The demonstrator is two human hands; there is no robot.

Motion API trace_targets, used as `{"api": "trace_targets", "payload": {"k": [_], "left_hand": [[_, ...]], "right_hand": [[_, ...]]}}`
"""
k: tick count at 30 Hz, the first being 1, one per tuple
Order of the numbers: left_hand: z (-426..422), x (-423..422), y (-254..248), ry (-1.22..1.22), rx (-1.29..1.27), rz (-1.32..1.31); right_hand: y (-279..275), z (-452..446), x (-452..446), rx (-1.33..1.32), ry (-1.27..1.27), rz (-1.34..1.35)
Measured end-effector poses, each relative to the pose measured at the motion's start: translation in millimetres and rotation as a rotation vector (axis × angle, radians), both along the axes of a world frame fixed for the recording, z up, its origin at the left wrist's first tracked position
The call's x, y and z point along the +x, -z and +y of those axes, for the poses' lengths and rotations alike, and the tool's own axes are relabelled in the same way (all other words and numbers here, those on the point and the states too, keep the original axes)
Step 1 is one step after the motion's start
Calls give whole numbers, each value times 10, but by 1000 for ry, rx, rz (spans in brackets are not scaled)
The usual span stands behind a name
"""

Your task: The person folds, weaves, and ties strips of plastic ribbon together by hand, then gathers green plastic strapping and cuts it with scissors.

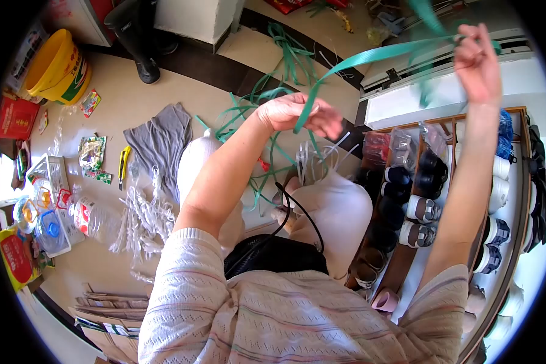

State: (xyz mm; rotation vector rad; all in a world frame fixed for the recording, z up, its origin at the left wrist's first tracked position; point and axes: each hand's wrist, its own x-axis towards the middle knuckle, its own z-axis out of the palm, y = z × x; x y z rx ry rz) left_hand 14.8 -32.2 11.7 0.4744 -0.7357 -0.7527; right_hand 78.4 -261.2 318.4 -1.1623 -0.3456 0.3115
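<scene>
A green strap [376, 54] stretches between my two hands. My left hand [300, 115] is at the middle, with the strap running by its thumb; its fingers are partly blurred, and whether they close on the strap is unclear. Raised at the upper right, my right hand [476, 60] pinches the strap between thumb and fingers, other fingers raised. Loose ends of strap hang blurred near it. More green strapping [291, 51] lies tangled on the floor beyond my left hand, and white strips [315, 155] lie near my legs.
Shoe rack [406, 242] with several shoes stands on the right. A grey cloth [161, 139], yellow cutter [124, 167], white cords [142, 221] and plastic bottles [91, 215] lie on the left floor. Yellow bucket [60, 67] and black boot [133, 42] stand at the upper left.
</scene>
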Motion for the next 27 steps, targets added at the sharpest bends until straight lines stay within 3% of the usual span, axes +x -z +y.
{"api": "trace_targets", "payload": {"k": [3, 4, 7, 11, 12, 13, 14, 17, 19, 22, 25, 27], "left_hand": [[70, 35, 38, 141, 107, -118], [142, 13, -28, 58, 208, -48], [411, 86, -135, -409, 867, -181], [732, 257, 92, -1096, 1337, -125], [795, 287, 140, -1152, 1242, 3], [850, 239, 46, -1079, 1007, 245], [896, 187, -37, -982, 835, 322], [923, 68, -147, -714, 398, 399], [878, 46, -132, -657, 299, 383], [818, 30, -118, -516, 114, 386], [807, 16, -137, -557, 60, 535], [793, 82, -47, -552, 4, 502]], "right_hand": [[-484, -74, 55, 95, 109, -106], [-649, -215, 143, 117, 129, -126], [-1085, -798, 237, 123, 273, -214], [-1586, -1630, 309, 106, 449, -320], [-1616, -1737, 328, 89, 453, -325], [-1533, -1708, 333, 59, 406, -306], [-1326, -1691, 381, -1, 321, -264], [133, -476, 23, -479, 160, -294], [1138, 219, -247, -484, 147, -124], [2117, 1123, -678, -586, 20, 205], [2548, 1591, -956, -768, -185, 139], [2614, 1736, -1019, -772, -239, 231]]}}
